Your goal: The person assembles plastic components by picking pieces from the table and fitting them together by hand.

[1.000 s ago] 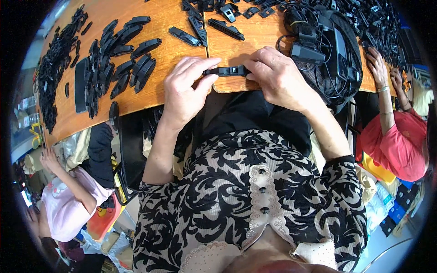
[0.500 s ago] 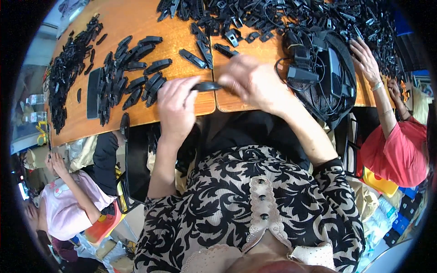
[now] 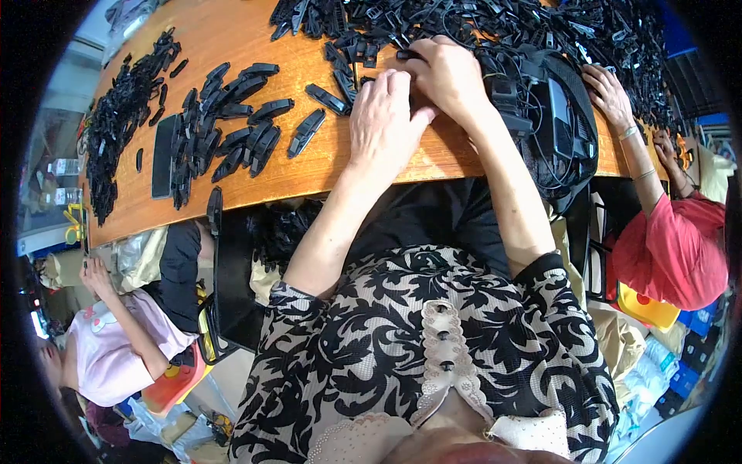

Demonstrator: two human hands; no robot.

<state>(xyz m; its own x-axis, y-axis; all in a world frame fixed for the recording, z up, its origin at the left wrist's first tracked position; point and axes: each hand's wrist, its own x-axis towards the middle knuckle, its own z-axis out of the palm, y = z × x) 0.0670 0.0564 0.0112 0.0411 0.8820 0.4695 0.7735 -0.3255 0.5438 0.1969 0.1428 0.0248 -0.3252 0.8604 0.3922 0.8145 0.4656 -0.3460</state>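
Note:
My left hand (image 3: 382, 120) is over the table near its front edge, fingers bent together and thumb toward my right hand; anything under its fingers is hidden. Just beyond and to the right, my right hand (image 3: 450, 77) has its fingers closed on a small black plastic part (image 3: 405, 55), mostly covered by the fingertips. Left of my left hand lies a long black plastic piece (image 3: 307, 133), with a similar one (image 3: 326, 99) above it. Farther left, several assembled black pieces (image 3: 251, 147) lie in loose rows.
A large heap of black parts (image 3: 495, 27) covers the far side. A black mesh bag (image 3: 568, 131) with cables and a device stands right of my hands. Leftward lie a dark phone-like slab (image 3: 163, 158) and another pile (image 3: 116, 131). A co-worker's hand (image 3: 609, 94) reaches in from the right.
The long black piece that was between my hands now lies on the table to the left. Both hands have moved away toward the heap, the left one also rightward.

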